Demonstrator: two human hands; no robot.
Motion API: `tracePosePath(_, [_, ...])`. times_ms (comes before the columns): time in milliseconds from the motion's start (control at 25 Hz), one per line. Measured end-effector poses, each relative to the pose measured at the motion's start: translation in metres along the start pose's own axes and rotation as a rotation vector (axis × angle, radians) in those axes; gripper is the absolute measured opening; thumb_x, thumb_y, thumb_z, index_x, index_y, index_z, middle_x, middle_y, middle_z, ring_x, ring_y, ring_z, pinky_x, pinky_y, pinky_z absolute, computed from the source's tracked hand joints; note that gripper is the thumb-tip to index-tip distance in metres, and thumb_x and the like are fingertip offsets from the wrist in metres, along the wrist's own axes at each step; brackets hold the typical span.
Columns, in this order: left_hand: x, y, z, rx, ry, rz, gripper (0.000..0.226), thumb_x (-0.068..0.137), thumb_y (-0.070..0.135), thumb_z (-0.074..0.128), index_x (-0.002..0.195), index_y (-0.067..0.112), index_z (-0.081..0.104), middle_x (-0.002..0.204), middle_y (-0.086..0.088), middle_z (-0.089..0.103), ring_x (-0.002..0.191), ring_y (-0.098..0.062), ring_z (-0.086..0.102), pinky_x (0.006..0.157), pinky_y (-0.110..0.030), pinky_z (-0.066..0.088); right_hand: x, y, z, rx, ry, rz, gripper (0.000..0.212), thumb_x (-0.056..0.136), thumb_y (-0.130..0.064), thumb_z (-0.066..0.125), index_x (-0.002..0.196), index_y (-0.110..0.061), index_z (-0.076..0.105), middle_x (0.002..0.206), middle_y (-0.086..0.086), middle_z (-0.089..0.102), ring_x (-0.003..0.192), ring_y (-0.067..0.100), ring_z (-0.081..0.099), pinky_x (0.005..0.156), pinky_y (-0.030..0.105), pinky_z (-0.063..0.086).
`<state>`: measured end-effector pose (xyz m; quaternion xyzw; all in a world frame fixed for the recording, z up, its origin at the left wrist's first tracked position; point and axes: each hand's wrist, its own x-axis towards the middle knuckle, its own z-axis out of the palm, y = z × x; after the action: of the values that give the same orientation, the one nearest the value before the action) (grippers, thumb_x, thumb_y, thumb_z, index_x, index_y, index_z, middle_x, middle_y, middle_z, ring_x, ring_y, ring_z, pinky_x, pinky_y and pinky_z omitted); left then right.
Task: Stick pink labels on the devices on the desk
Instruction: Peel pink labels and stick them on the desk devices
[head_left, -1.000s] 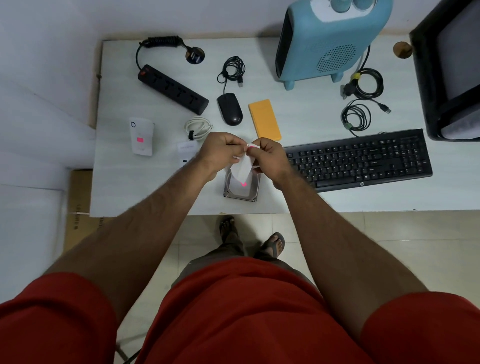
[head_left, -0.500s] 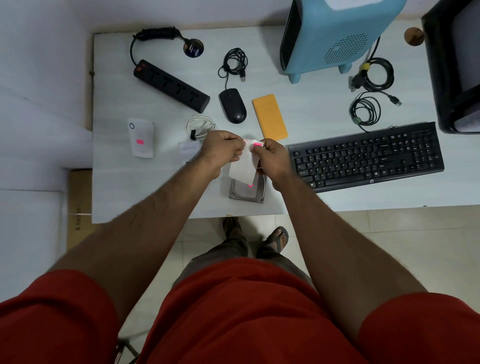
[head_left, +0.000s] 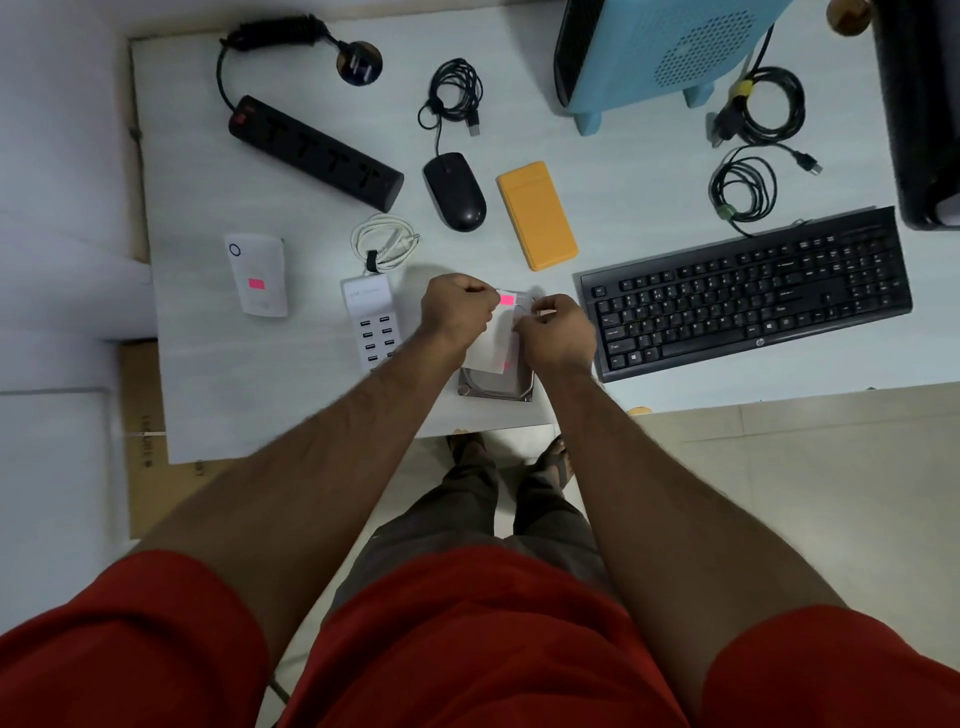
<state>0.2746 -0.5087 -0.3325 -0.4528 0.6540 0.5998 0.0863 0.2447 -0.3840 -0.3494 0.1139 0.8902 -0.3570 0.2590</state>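
Since the earlier frames the hands have drawn slightly apart and the white backing sheet has been turned, so a pink label now shows at its top edge between them, and the white USB charging hub beside the left wrist has come clear of the arm.

The left hand (head_left: 457, 312) is closed in a pinch on the upper edge of the white backing sheet (head_left: 491, 345), right beside the small pink rectangular label (head_left: 507, 300). The right hand (head_left: 558, 332) is curled with its fingertips on the sheet's other side; whether they already grip the label's corner I cannot tell. Under the sheet lies a grey metal hard drive (head_left: 498, 384) near the front edge of the white worktop (head_left: 649, 244), with a pink patch showing through the paper.

The step in hand looks like peeling a label off its sheet. To the left, the white USB charging hub (head_left: 371, 325) carries no label, while the white rounded device (head_left: 258, 275) further left already wears one. Beyond the hands, the black mouse (head_left: 456, 191), the orange rectangular case (head_left: 537, 214), the black power strip (head_left: 317, 152) and the black keyboard (head_left: 748, 291) are all bare.

The next move probably calls for lifting the label cleanly by one corner, keeping it flat, and pressing it onto a bare device.
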Motion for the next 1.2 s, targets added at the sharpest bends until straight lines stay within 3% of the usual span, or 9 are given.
tracePosePath(120, [-0.001,0.004,0.016,0.039,-0.034,0.051,0.007,0.077,0.012,0.067,0.071,0.014,0.072,0.073,-0.007,0.070,0.068,-0.021,0.064,0.075,-0.039,0.058,-0.003,0.011,-0.015,-0.074,0.083,-0.050,0.030,0.086,-0.026,0.066,0.115,-0.017,0.065,0.107,0.004,0.072,0.096,0.024,0.067,0.071,0.029,0.046])
tracePosePath(280, [-0.008,0.015,0.050,0.045,-0.075,0.068,0.015,0.076,0.011,0.067,0.065,0.020,0.070,0.067,-0.002,0.068,0.068,-0.021,0.064,0.077,-0.044,0.060,0.004,0.041,-0.030,-0.399,0.347,-0.225,0.055,0.076,-0.021,0.069,0.129,-0.014,0.060,0.136,0.014,0.055,0.127,0.035,0.049,0.102,0.044,0.040])
tracePosePath(360, [-0.011,0.017,0.070,0.060,-0.072,0.079,0.016,0.077,0.011,0.067,0.064,0.021,0.069,0.065,0.002,0.067,0.070,-0.019,0.063,0.078,-0.042,0.059,0.013,0.052,-0.039,-0.531,0.304,-0.174,0.074,0.076,-0.028,0.071,0.144,-0.016,0.046,0.155,0.017,0.037,0.146,0.038,0.030,0.116,0.050,0.025])
tracePosePath(480, [-0.009,0.014,0.097,0.038,-0.049,0.094,0.016,0.079,0.010,0.068,0.066,0.019,0.068,0.067,0.002,0.065,0.071,-0.018,0.062,0.078,-0.039,0.058,0.028,0.071,-0.050,-0.631,0.218,-0.113,0.090,0.078,-0.044,0.068,0.156,-0.023,0.028,0.166,0.018,0.013,0.153,0.040,0.008,0.122,0.057,0.007])
tracePosePath(640, [-0.015,0.013,0.114,0.029,-0.042,0.112,0.018,0.081,0.013,0.069,0.066,0.022,0.068,0.069,0.002,0.066,0.070,-0.017,0.062,0.075,-0.040,0.058,0.039,0.088,-0.061,-0.622,0.118,-0.123,0.099,0.074,-0.061,0.065,0.157,-0.035,0.020,0.169,0.012,0.005,0.154,0.039,0.002,0.119,0.064,0.005])
tracePosePath(960, [-0.043,0.025,0.119,-0.075,0.084,0.138,0.009,0.079,0.023,0.067,0.070,0.024,0.069,0.070,0.006,0.068,0.069,-0.016,0.064,0.075,-0.041,0.060,0.020,0.071,-0.098,-0.518,0.118,-0.177,0.097,0.073,-0.060,0.064,0.157,-0.036,0.022,0.169,0.007,0.011,0.154,0.040,0.009,0.119,0.064,0.013])
tracePosePath(1120, [-0.076,0.062,0.123,-0.277,0.171,0.197,0.007,0.078,0.020,0.065,0.072,0.019,0.068,0.075,0.002,0.068,0.073,-0.017,0.062,0.079,-0.043,0.058,-0.004,0.028,-0.159,-0.347,0.236,-0.244,0.089,0.069,-0.062,0.059,0.152,-0.040,0.035,0.163,0.001,0.031,0.148,0.034,0.031,0.114,0.056,0.034])
tracePosePath(1200, [-0.092,0.091,0.131,-0.352,0.153,0.232,0.012,0.077,0.019,0.065,0.066,0.021,0.068,0.072,0.000,0.068,0.071,-0.018,0.063,0.079,-0.045,0.059,-0.016,0.005,-0.202,-0.212,0.281,-0.258,0.083,0.069,-0.062,0.058,0.147,-0.041,0.043,0.153,-0.008,0.047,0.137,0.023,0.047,0.106,0.045,0.045])
